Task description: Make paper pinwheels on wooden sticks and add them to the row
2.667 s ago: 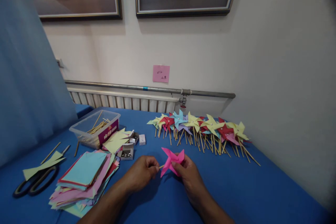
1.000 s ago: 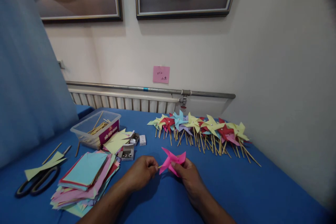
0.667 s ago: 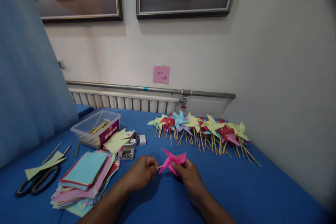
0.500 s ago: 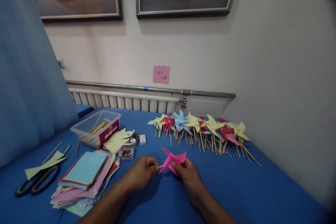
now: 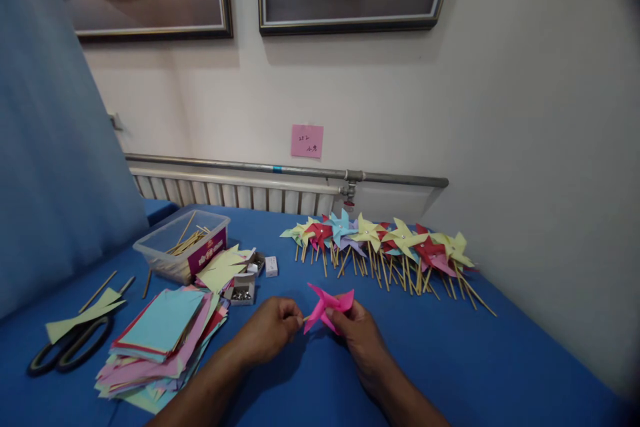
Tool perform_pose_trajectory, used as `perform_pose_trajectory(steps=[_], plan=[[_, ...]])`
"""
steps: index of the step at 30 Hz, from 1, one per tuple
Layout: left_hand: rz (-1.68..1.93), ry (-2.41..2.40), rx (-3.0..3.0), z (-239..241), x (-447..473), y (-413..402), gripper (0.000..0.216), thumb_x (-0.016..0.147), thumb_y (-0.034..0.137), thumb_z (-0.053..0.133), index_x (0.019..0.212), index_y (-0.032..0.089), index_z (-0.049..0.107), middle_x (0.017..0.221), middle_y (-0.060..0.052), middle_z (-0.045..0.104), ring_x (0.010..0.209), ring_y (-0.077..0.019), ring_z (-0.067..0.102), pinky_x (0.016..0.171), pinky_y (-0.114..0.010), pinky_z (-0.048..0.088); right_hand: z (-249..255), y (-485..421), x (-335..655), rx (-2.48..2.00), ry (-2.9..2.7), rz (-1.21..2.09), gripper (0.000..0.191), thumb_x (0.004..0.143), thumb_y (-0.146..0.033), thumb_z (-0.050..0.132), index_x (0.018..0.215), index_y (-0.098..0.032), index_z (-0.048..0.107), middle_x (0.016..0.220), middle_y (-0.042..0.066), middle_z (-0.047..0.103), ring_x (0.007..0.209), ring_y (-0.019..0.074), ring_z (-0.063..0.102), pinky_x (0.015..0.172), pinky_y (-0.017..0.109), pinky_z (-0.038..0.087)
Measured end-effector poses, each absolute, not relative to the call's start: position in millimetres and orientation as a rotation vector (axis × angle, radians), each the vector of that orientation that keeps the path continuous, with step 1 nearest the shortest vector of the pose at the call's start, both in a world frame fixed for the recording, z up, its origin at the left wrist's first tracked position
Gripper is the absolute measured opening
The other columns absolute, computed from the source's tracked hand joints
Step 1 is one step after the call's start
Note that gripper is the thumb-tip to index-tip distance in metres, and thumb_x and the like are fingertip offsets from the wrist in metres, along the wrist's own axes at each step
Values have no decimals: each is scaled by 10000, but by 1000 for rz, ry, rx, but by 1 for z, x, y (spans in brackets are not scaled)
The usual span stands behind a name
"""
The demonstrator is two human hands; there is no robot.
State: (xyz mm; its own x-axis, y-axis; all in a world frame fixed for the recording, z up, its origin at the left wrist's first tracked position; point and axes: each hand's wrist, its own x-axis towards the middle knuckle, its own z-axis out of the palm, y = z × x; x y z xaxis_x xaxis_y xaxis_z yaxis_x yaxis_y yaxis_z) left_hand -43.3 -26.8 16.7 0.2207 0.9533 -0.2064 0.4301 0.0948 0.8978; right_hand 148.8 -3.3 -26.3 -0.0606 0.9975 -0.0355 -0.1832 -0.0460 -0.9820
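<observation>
Blue bench (image 5: pixel 480 367) below. Over its near middle, my right hand (image 5: pixel 361 328) pinches the pink pinwheel (image 5: pixel 324 303); my left hand (image 5: pixel 273 328), just left, grasps the stick (image 5: pixel 307 319). Versus half a second ago: both grips unchanged, perhaps slightly more stick showing. I judge it the same step.

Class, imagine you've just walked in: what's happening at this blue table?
A person's left-hand grip pinches a thin stick that runs up to a bright pink paper pinwheel, held in the right-hand grip; whether the two are fastened can't be seen. Many pinwheels on sticks lie in a row at the table's back right. A paper stack and a tub of sticks are to the left.
</observation>
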Motion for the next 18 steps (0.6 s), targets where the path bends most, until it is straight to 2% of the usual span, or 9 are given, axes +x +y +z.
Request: perform_pose_trajectory(steps=[18], plan=[[686, 1365, 1541, 13, -45, -23, 215, 786, 377, 552, 741, 168, 579, 589, 42, 492, 537, -102, 388, 531, -248, 261, -44, 6, 149, -1073, -1081, 1348, 409, 587, -478, 835, 771, -155, 667, 581, -50, 514, 551, 107, 385, 547, 246, 319]])
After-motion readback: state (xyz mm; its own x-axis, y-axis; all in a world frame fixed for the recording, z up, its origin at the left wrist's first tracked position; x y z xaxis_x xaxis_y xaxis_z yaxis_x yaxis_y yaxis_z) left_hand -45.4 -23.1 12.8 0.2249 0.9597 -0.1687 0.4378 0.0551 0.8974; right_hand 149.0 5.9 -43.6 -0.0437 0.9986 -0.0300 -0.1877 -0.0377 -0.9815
